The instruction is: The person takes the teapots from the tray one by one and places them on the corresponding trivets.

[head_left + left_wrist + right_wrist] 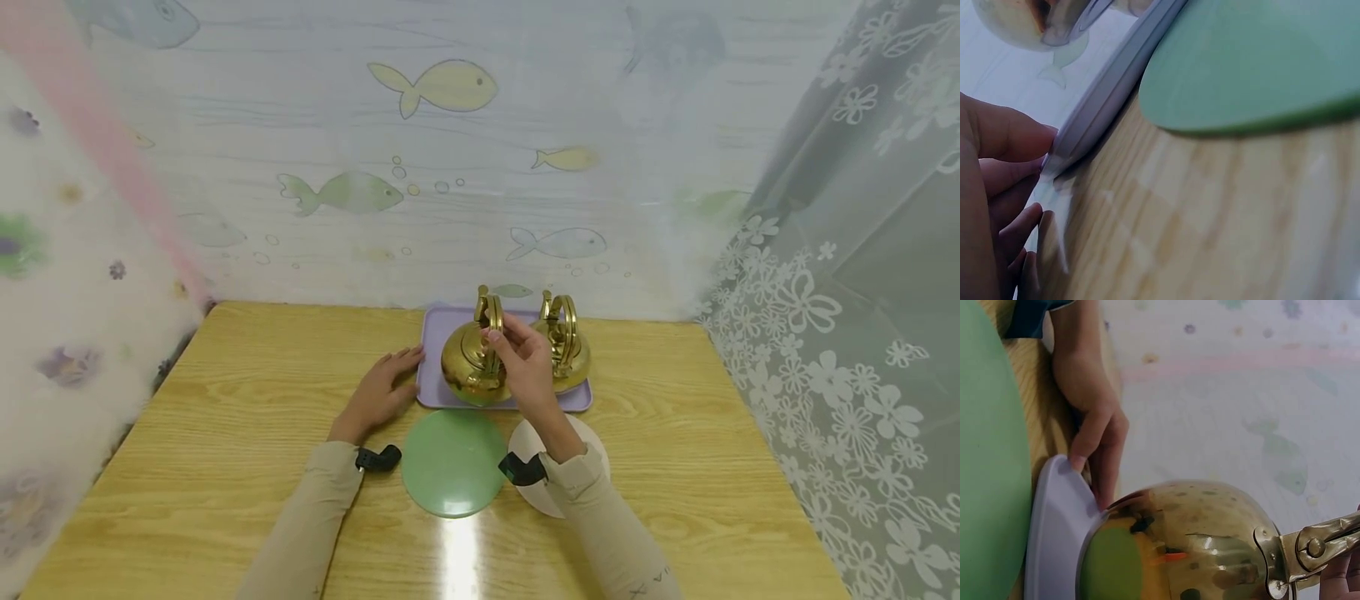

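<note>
Left hand (380,392) looks loose, fingers straight-ish, touching the tray (430,375) at 9 o'clock. Green plate (453,462) at the tray's 7, first kettle (461,362) on it, handle (496,310) gripped by the right hand (531,371), second kettle (576,365) at 3.

We see the pale disc (546,497) partly hidden by the right sleeve (615,533), the right kettle (577,371) partly behind the right hand (529,367), the left kettle (1179,544) cut off below in the right wrist view
</note>
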Demonstrator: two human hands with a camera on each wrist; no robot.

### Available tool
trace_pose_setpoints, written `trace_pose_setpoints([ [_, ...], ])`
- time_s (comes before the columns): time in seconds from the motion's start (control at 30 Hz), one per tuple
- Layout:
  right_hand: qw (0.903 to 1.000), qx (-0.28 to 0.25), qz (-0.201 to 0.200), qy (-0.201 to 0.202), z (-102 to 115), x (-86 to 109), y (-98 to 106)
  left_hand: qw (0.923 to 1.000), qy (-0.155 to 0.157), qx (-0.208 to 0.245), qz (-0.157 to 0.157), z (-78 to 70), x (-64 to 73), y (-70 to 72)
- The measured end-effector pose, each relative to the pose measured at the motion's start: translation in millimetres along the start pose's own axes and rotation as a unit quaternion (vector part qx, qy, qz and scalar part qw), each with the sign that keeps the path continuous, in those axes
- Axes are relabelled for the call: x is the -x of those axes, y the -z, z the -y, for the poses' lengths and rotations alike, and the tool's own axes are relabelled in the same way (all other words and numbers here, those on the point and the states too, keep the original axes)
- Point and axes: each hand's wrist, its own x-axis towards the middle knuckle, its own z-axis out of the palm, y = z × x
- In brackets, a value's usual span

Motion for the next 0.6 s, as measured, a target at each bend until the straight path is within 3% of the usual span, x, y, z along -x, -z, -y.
trace_pose_setpoints([
  [0.2, 1.0000, 0.005, 0.002, 0.002, -0.8, 2.5, -1.3, 0.9997, 0.021, 0.003, 0.009, -0.8, 0.5, 0.8],
  [0.6, 0.9993, -0.003, 0.026, 0.025, 0.1, 5.8, -7.4, 0.9995, 0.026, 0.009, 0.015, 1.1, -0.1, 1.7],
])
